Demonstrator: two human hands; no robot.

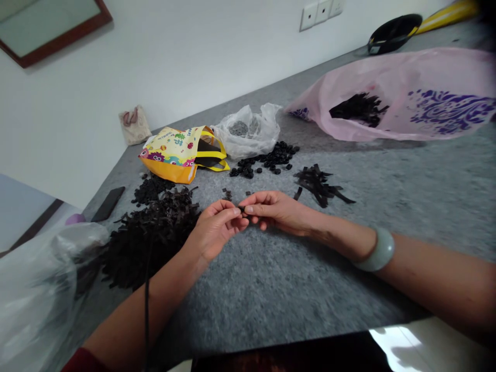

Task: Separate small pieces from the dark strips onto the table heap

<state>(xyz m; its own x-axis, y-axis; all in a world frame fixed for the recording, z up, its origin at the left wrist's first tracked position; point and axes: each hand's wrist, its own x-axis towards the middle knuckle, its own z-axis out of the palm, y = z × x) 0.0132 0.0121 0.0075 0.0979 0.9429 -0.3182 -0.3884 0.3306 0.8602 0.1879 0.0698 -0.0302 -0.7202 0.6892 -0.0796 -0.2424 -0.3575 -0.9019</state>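
Observation:
My left hand (219, 225) and my right hand (273, 211) meet over the grey table, fingertips almost touching. Both pinch a small black piece (243, 209), mostly covered by the fingers, so its exact kind cannot be made out. Just beyond the fingertips lie a few tiny dark bits (227, 194). Left of my left hand spreads a large heap of black strips (155, 232). A smaller pile of black strips (318, 183) lies beyond my right wrist. Small round black pieces (271, 159) are scattered behind the hands, and another pile of black pieces (153, 188) sits at the left.
A white plastic bag (251, 137) holds small grey bits. Beside it lies a colourful yellow bag (174, 150). At the right, a pink bag (403, 77) contains black strips. A dark phone-like slab (109, 203), a clear plastic bag (39, 289) and a black bowl (395, 33) are around the edges.

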